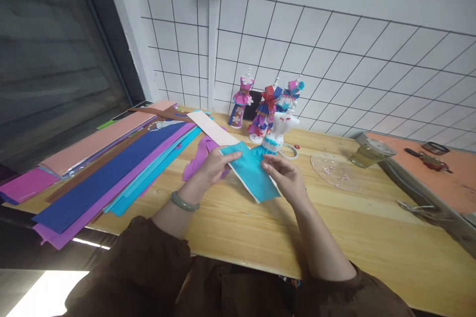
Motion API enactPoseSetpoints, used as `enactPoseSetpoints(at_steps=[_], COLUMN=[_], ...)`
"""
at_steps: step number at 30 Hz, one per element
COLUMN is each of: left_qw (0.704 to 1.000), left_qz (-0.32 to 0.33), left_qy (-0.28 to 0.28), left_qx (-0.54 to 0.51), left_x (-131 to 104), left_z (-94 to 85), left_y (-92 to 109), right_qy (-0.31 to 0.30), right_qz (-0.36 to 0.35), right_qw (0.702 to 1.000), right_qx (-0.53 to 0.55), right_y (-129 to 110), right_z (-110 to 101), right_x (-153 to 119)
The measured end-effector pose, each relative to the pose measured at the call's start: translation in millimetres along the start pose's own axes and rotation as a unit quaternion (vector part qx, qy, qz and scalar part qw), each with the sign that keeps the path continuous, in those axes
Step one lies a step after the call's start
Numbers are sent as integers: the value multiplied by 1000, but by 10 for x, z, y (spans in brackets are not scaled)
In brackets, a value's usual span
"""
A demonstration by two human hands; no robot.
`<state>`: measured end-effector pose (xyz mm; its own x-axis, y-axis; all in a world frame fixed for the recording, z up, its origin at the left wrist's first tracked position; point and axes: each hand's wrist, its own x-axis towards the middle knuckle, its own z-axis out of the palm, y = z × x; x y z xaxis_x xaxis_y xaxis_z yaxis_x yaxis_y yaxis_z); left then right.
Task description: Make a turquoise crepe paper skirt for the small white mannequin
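A rectangular sheet of blue crepe paper (250, 171) with a pale edge slants above the table in front of me. My left hand (215, 164) pinches its upper left corner, thumb on top. At the paper's right edge, the thumb and fingers of my right hand (286, 176) are closed on it. Just beyond stands a small white dress form (281, 126) with ruffled blue paper around its lower part. A pale pink paper strip (210, 128) runs behind my left hand, and a crumpled purple paper piece (197, 159) lies beside it.
Long folded crepe paper strips (111, 173) cover the table's left side. Several dressed mini mannequins (242, 101) stand by the gridded wall. A tape roll (289, 151), a clear dish of beads (330, 171), a cup (372, 152) and an orange board (416, 168) sit rightward.
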<state>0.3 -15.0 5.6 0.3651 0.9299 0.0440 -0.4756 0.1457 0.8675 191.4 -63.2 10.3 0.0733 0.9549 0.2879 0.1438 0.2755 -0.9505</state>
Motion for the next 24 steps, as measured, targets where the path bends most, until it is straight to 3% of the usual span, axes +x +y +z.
enactPoseSetpoints(at_steps=[4, 14, 18, 21, 24], left_qw=[1000, 998, 997, 996, 995], left_qz=[10, 22, 11, 11, -1], left_qy=[7, -20, -14, -12, -11], left_qx=[-25, -58, -71, -86, -100], left_x=[14, 34, 26, 24, 27], left_z=[-12, -41, -37, -37, -43], left_y=[5, -11, 4, 21, 34], right_qy=[63, 63, 63, 34, -61], right_qz=[-19, -40, -7, 17, 13], right_qw=[998, 997, 997, 998, 998], right_qx=[1, -2, -53, -55, -5], right_y=[-69, -54, -77, -80, -95], right_z=[-34, -32, -53, -35, 14], right_x=[-5, -51, -66, -72, -82])
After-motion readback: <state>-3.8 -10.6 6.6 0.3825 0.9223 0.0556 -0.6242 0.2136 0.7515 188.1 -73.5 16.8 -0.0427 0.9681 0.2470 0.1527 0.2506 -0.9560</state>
